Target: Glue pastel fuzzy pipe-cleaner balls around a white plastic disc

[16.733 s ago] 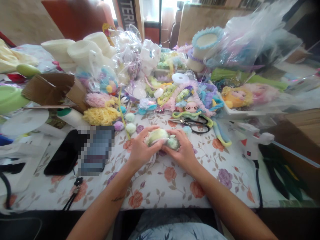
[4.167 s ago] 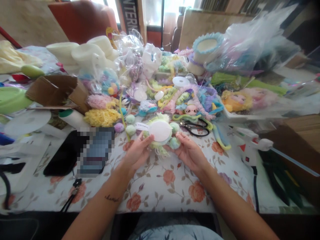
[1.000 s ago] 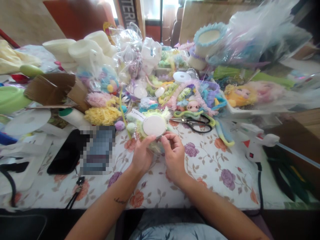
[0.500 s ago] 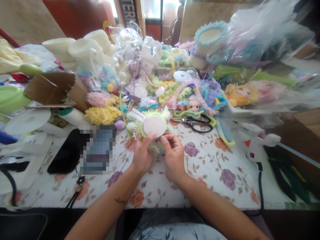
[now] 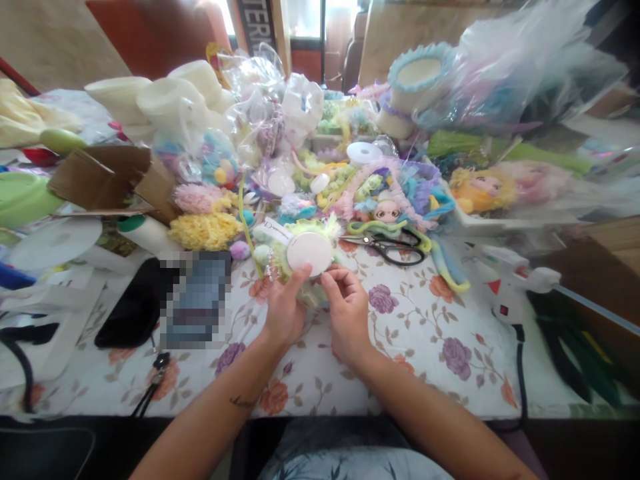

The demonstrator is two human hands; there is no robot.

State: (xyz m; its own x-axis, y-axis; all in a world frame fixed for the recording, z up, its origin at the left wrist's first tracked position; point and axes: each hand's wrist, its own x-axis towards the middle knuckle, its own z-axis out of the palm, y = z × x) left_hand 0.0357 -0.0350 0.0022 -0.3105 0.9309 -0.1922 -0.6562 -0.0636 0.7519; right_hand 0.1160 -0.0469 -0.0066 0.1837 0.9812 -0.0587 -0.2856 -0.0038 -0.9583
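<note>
Between my hands is a round white disc (image 5: 309,251) framed by pale green and yellow ruffled trim (image 5: 327,231). A white ribbon with printed lettering (image 5: 278,230) sticks out from its upper left. My left hand (image 5: 286,303) grips the ruffled piece, thumb pressed on the disc's lower face and fingers underneath. At the lower right rim my right hand (image 5: 346,300) is closed in a pinch, fingers curled; what lies between its fingertips is too small to make out. Black-handled scissors (image 5: 395,245) lie just right of the piece.
Two phones, one dark (image 5: 133,303), lie left on the flowered tablecloth (image 5: 420,363). A hot glue gun (image 5: 520,283) with its cord is at right. Yarn pieces, doll heads (image 5: 387,211), plastic bags and a cardboard box (image 5: 107,177) crowd the back.
My left thumb has shifted very slightly on the disc. Otherwise both hands and the ruffled piece stay in nearly the same place.
</note>
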